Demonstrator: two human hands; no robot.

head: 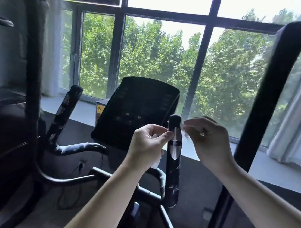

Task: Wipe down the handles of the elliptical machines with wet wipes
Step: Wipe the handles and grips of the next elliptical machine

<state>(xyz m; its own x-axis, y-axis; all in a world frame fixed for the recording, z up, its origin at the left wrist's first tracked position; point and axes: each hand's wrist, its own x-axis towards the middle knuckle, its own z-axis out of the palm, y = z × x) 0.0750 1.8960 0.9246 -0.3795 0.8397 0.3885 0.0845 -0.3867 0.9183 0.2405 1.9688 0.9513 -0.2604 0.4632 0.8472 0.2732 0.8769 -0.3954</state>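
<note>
The elliptical's black console (136,111) stands in the middle, with short inner handles on both sides. The right inner handle (174,159) rises upright between my hands; it is worn, with a shiny sensor plate. My left hand (149,143) pinches a white wet wipe (157,162) against the handle's left side, and the wipe hangs below the palm. My right hand (207,137) pinches another bit of white wipe just right of the handle's top. The left inner handle (65,111) stands free. A tall black moving handle (272,91) rises at right.
Another tall black bar (33,88) of the machine runs down the left side. A large window (158,48) with trees outside fills the back, above a pale sill (83,111). A white curtain (298,127) hangs at right. A cable lies on the floor.
</note>
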